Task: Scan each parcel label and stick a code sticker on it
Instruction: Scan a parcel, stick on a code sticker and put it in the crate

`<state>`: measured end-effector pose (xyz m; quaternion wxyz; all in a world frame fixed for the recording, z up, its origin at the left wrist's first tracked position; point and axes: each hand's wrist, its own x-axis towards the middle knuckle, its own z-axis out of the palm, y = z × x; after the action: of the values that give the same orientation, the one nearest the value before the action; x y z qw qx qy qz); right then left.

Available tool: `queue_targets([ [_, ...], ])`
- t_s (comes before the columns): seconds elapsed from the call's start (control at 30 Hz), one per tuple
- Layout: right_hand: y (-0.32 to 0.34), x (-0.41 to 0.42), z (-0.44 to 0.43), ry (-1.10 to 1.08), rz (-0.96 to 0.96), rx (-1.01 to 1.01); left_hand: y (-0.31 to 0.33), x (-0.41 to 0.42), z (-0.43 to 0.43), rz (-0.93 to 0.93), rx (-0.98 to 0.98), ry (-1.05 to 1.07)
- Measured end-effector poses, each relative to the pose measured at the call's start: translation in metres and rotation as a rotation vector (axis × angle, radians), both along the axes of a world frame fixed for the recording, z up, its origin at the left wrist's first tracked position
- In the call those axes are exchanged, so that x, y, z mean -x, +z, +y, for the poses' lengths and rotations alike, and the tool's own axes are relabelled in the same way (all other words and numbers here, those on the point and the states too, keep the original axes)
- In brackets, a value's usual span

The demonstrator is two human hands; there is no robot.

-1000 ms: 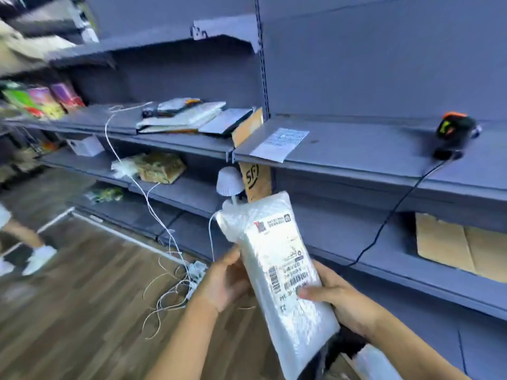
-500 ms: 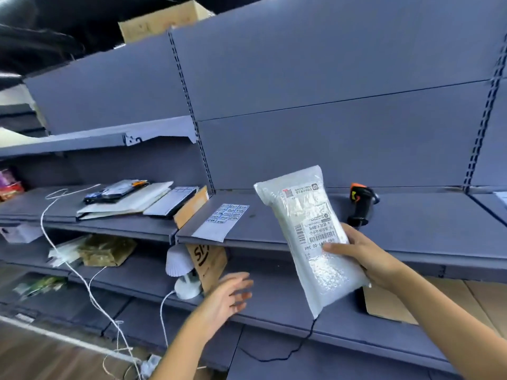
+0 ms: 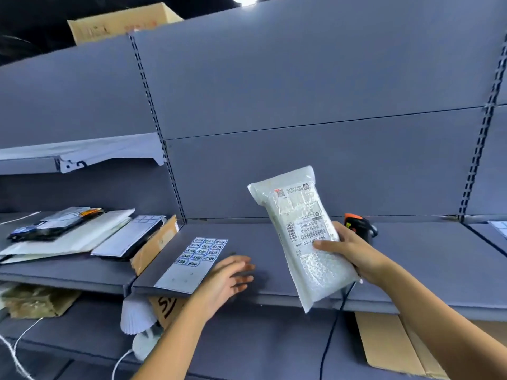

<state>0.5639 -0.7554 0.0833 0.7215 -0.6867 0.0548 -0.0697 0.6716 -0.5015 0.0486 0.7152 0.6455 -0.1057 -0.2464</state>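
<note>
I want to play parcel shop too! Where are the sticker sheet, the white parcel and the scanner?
sticker sheet (image 3: pixel 192 263), head view, middle of the sheet.
white parcel (image 3: pixel 301 231), head view, on its printed label.
barcode scanner (image 3: pixel 360 224), head view, black body below its orange tip.

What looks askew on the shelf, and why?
The sticker sheet lies slanted on the shelf, its near end at the front edge. Beside it, a cardboard piece stands tilted in the gap between shelves.

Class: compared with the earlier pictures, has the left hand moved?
Yes. The left hand let go of the parcel and rose to the shelf edge beside the sticker sheet.
</note>
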Motion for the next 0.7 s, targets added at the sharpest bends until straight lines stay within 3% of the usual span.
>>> queue_targets([
  [0.13,0.006,-0.039,-0.006,-0.07,-0.026,0.022,0.022,-0.058,-0.016,-0.076,0.009,-0.092],
  [0.33,0.022,-0.069,-0.019,-0.151,0.009,0.247,0.075,-0.131,-0.046,-0.229,0.066,-0.103],
  [0.43,0.04,-0.081,-0.031,-0.114,0.114,0.657,0.095,-0.156,-0.06,-0.416,0.014,-0.075],
  [0.53,0.067,-0.095,-0.034,0.01,0.251,1.143,0.114,-0.166,-0.074,-0.735,-0.116,-0.128],
  [0.63,0.091,-0.114,-0.022,0.116,0.342,1.458,0.123,-0.166,-0.093,-1.218,-0.458,-0.314],
  [0.7,0.102,-0.128,-0.012,0.17,0.348,1.579,0.122,-0.162,-0.105,-1.345,-0.721,-0.473],
])
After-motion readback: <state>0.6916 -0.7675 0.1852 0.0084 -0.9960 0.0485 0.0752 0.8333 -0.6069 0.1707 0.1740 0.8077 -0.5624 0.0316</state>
